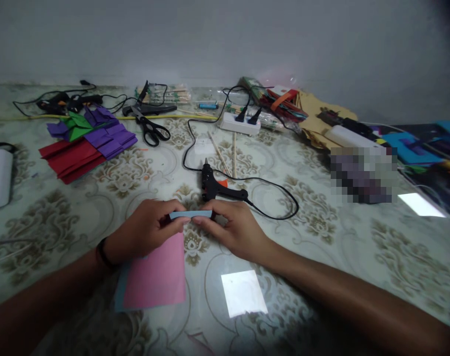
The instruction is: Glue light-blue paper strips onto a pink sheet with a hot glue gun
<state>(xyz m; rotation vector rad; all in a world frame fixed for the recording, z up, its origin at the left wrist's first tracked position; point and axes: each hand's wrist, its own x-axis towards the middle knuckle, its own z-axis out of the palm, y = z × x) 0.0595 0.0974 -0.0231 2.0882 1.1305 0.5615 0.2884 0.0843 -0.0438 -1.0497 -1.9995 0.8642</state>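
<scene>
Pinched by 2 hands (145, 225) (239, 228), the blue strip (190, 214) runs left to right.

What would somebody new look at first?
Probably the bright pink paper, low and just left of centre. Next, the left hand and right hand pinching a light blue strip, with a black glue gun just beyond them. Red, purple and green folded papers stand out farther back, left.

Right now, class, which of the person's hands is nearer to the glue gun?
The right. The right hand sits just on the near side of the glue gun; the left hand is farther off, to the left, holding the other end of the blue strip.
</scene>
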